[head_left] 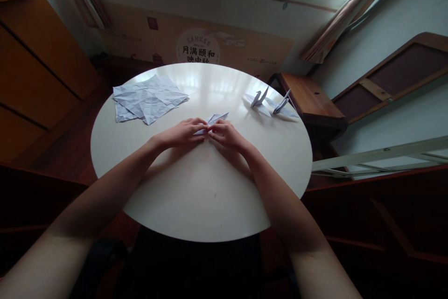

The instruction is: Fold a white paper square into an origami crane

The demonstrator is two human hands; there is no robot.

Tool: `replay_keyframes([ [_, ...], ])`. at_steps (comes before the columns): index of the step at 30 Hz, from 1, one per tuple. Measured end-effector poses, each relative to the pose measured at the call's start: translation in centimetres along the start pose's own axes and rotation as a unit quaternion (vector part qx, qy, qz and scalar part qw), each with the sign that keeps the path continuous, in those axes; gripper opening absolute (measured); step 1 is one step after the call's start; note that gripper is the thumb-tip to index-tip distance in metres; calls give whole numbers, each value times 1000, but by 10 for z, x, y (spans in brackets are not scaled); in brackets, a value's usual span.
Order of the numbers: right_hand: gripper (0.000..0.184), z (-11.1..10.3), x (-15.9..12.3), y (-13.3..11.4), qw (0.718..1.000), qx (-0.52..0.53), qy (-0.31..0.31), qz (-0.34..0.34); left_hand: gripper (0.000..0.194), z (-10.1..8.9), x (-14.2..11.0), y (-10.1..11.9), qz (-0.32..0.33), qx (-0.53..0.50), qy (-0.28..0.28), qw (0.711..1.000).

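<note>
Near the middle of the white round table (pixel 196 196), both hands meet on a small piece of folded white paper (pixel 217 117). My left hand (pixel 185 132) grips its left part with bent fingers. At its near right side, my right hand (pixel 226 134) pinches the paper, the fingertips of both hands almost touching. One pointed flap sticks out beyond the fingers to the upper right; much of the rest is covered. To the right stand two finished paper cranes, one (pixel 259 99) beside the other (pixel 281 105), wings spread.
Several creased paper sheets (pixel 150 98) lie in a loose pile at the table's far left. Past the far right edge is a wooden stool or small table (pixel 311 96). A printed cardboard panel (pixel 140 33) stands under the window, and wooden cabinets (pixel 38 56) are at left.
</note>
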State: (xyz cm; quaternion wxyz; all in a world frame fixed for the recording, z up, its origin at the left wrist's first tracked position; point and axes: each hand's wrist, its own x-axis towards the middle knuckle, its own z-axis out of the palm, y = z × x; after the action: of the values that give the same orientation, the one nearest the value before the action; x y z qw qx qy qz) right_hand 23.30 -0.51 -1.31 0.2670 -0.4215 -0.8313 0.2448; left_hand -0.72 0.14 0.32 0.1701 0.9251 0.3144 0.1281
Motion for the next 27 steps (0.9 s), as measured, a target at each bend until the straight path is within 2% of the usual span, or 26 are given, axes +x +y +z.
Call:
replay_keyframes([
  [27,17,-1,0,-3,1000,-8,-1,4,42,1,-1,-1,2,1,4,1000],
])
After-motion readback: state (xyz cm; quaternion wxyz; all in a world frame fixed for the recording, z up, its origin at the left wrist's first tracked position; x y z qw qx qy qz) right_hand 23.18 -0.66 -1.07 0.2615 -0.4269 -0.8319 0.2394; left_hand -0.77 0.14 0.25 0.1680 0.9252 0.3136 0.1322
